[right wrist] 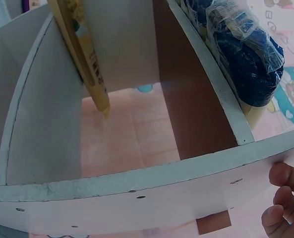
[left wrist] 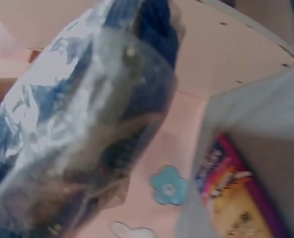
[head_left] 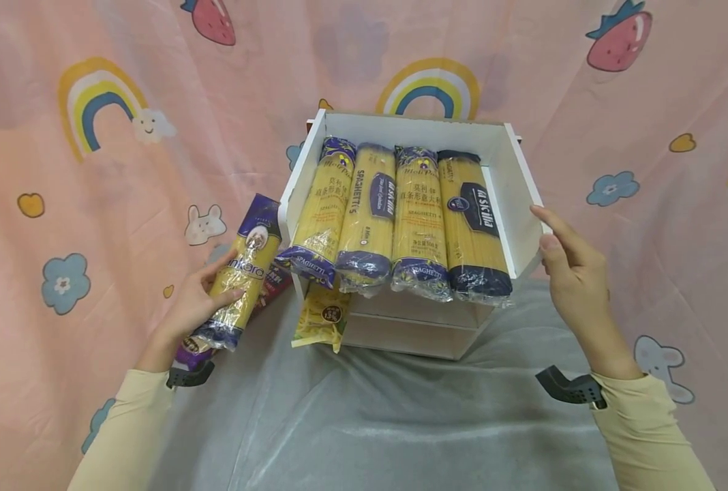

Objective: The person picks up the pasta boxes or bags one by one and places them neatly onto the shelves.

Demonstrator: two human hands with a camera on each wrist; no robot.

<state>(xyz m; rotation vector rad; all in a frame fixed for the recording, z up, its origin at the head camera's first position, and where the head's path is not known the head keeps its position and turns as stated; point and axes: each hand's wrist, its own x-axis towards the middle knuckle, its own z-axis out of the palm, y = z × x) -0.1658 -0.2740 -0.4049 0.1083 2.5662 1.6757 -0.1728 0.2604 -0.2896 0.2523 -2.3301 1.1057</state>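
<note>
A pack of spaghetti [head_left: 247,273] in clear, yellow and purple wrapping is gripped by my left hand [head_left: 201,300], left of a white shelf unit [head_left: 526,198]. In the left wrist view the pack's blue wrapped end [left wrist: 82,114] fills much of the picture, blurred. My right hand [head_left: 575,273] touches the front edge of the unit's right side panel with its fingertips. From the right wrist, fingertips [right wrist: 280,173] show at the panel's outer side. Several spaghetti packs lie side by side on the top shelf, including a dark-ended one [head_left: 477,225] at the right.
Below the top, a yellow pack [head_left: 324,317] sticks out at the left of a lower compartment. A purple and red pack [left wrist: 236,193] lies beside the unit, partly behind my left hand. Grey cloth [head_left: 401,423] covers the surface, and a pink patterned curtain [head_left: 266,82] hangs behind.
</note>
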